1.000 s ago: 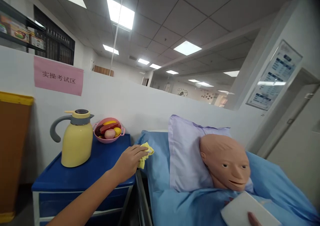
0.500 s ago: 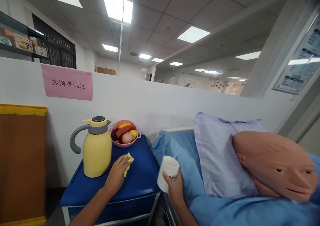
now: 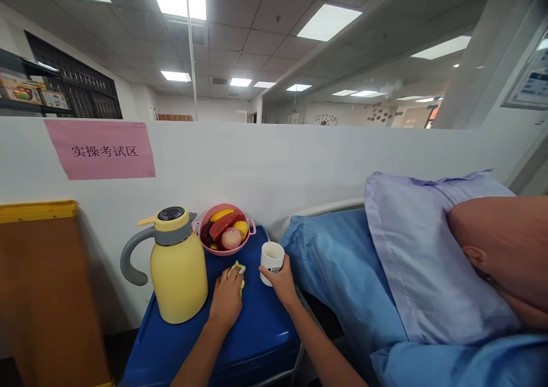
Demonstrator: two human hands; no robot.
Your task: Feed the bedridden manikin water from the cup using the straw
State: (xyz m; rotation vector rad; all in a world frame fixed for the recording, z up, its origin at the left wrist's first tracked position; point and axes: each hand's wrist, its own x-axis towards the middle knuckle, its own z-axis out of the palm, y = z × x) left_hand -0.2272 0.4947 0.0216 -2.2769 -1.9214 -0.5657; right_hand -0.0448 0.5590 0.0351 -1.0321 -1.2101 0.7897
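Observation:
My right hand [image 3: 280, 280] is wrapped round the lower part of a white cup [image 3: 272, 256] with dark print, upright over the right side of the blue bedside cabinet [image 3: 268, 324]. Whether the cup's base touches the top I cannot tell. Under the fingers of my left hand [image 3: 228, 295] is a crumpled yellow cloth [image 3: 240, 268], pressed on the cabinet top. To the left of that hand stands a yellow thermos jug [image 3: 180, 278] with a grey handle. A pink bowl [image 3: 208, 214] of fruit sits behind both hands.
On the right is a bed with blue bedding [image 3: 338, 261], a lilac pillow [image 3: 411, 250] and a manikin's head [image 3: 505, 244]. A white partition [image 3: 265, 164] with a pink sign [image 3: 103, 150] rises behind. A brown board [image 3: 47, 290] stands at the left.
My right hand has brought the cup from beside the bed's edge onto or just above the cabinet. My left hand has come down flatter with the cloth. The view has turned right.

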